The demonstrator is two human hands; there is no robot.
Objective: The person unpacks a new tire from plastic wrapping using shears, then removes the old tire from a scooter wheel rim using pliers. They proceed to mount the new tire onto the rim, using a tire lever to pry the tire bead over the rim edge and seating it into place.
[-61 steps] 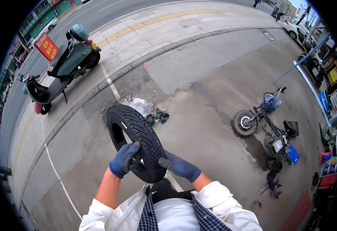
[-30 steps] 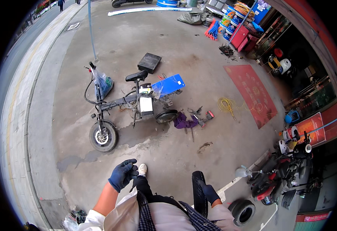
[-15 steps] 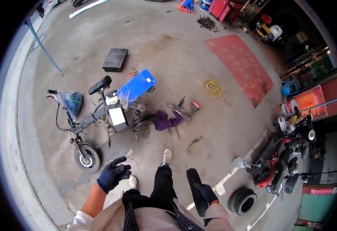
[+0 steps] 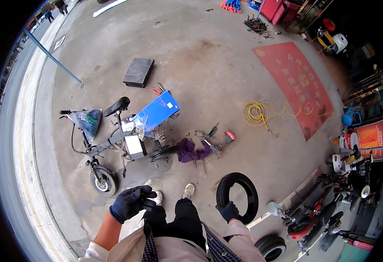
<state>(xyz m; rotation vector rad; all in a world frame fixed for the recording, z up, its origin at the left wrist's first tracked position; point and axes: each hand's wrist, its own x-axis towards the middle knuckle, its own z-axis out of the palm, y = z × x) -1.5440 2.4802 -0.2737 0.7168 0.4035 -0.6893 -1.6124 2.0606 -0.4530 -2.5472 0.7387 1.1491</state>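
My right hand (image 4: 229, 212), in a dark glove, is closed on the near left side of a black tyre (image 4: 251, 192). The tyre is held off to my right with its open ring facing up toward me. My left hand (image 4: 132, 203), also gloved, is raised in front of my left leg, its fingers loosely bent and apart; I see nothing in it. Ahead of it stands a small electric bike (image 4: 108, 142) with a blue board (image 4: 156, 111) over its rear. The rear wheel (image 4: 164, 153) lies tilted on the ground beside a purple cloth (image 4: 189, 150).
A red power tool (image 4: 226, 139) and other tools lie right of the cloth. A black box (image 4: 139, 72) sits beyond the bike. Coiled yellow hose (image 4: 255, 112) runs onto a red mat (image 4: 298, 83). More tyres (image 4: 272, 248) and parked scooters (image 4: 318, 209) stand at my right.
The tyre has turned from edge-on to showing its full ring and has moved forward with my right hand. My left hand has risen slightly, its fingers more bent. The view has shifted.
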